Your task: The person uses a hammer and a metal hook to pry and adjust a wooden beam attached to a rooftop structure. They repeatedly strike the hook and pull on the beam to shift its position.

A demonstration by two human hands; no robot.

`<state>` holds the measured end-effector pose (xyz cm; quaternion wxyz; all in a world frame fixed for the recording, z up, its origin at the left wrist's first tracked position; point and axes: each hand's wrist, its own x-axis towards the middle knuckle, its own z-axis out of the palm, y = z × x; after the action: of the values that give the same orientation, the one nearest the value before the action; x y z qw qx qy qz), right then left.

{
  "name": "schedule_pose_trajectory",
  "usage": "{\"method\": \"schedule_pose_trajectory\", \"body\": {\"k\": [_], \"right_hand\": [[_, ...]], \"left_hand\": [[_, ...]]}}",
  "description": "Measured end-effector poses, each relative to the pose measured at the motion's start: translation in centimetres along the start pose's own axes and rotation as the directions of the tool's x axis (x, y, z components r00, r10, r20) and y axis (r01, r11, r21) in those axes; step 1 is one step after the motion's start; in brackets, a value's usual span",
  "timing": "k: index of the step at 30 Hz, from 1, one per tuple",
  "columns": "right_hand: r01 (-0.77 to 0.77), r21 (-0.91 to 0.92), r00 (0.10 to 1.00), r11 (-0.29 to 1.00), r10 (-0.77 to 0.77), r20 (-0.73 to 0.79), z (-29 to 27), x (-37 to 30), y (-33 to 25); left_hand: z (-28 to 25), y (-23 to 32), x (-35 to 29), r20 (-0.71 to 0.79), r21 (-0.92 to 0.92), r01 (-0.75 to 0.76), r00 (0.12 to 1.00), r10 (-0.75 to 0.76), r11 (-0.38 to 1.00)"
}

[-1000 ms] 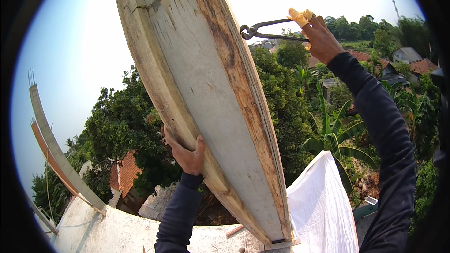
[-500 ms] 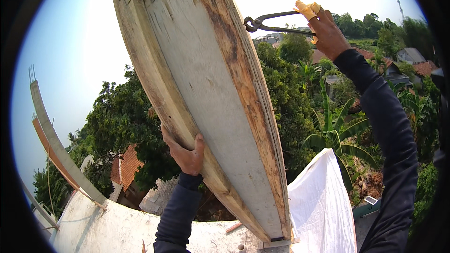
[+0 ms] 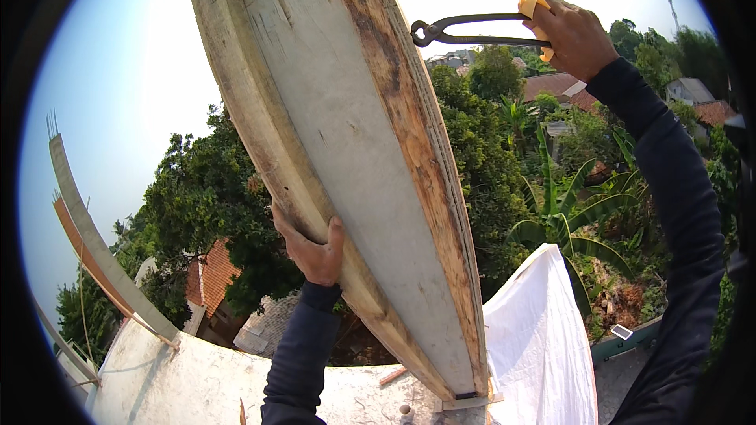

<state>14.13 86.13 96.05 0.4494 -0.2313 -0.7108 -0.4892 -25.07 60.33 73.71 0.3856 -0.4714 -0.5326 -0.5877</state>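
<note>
A tall formwork panel (image 3: 346, 157) rises in front of me, with a grey face between rough timber strips. My left hand (image 3: 312, 250) wraps round its left timber batten (image 3: 277, 159), thumb on the front. Raised at the upper right, my right hand (image 3: 581, 38) is closed round the handles of dark metal pincers (image 3: 482, 17). A torn yellow wrapping (image 3: 533, 9) sits between that palm and the handles. The pincers' jaws meet the panel's right edge; whether they bite on anything is too small to tell.
The panel's foot stands on a pale concrete slab (image 3: 205, 378). White sheeting (image 3: 543, 330) hangs right of it. Curved upright strips with steel rods (image 3: 79, 189) stand at far left. Beyond the slab are trees, banana plants (image 3: 559, 228) and tiled roofs (image 3: 211, 277) lower down.
My right hand has moved right and slightly up, its arm swinging outward. The pincers' handles now lie flatter, while the jaws remain at the panel's edge. My left hand stays put.
</note>
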Motion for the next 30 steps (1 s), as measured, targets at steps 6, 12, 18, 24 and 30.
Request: {"method": "schedule_pose_trajectory", "body": {"k": [6, 12, 18, 24, 30], "right_hand": [[-0.005, -0.112, 0.996, 0.994, 0.014, 0.085, -9.0, -1.1, -3.2], [-0.075, -0.273, 0.982, 0.959, 0.118, 0.147, -12.6, -1.6, -5.6], [-0.117, -0.063, 0.987, 0.991, 0.123, 0.106, -5.8, -0.6, -2.0], [-0.166, 0.33, 0.985, 0.929, 0.141, 0.098, 3.2, 0.8, 0.1], [-0.158, 0.479, 0.942, 0.864, -0.013, 0.334, 8.2, 3.7, 2.6]], "left_hand": [[-0.1, 0.1, -0.2, 0.004, -0.001, 0.039, 0.999, -0.039, 0.999], [-0.1, 0.5, -0.1, 0.007, -0.043, 0.072, 0.997, -0.072, 0.996], [0.0, 0.3, -0.2, 0.008, -0.016, 0.075, 0.997, -0.075, 0.997], [-0.1, 0.3, -0.3, 0.003, -0.047, 0.082, 0.997, -0.081, 0.996], [0.0, 0.4, -0.2, 0.007, -0.045, 0.07, 0.998, -0.07, 0.997]]}}
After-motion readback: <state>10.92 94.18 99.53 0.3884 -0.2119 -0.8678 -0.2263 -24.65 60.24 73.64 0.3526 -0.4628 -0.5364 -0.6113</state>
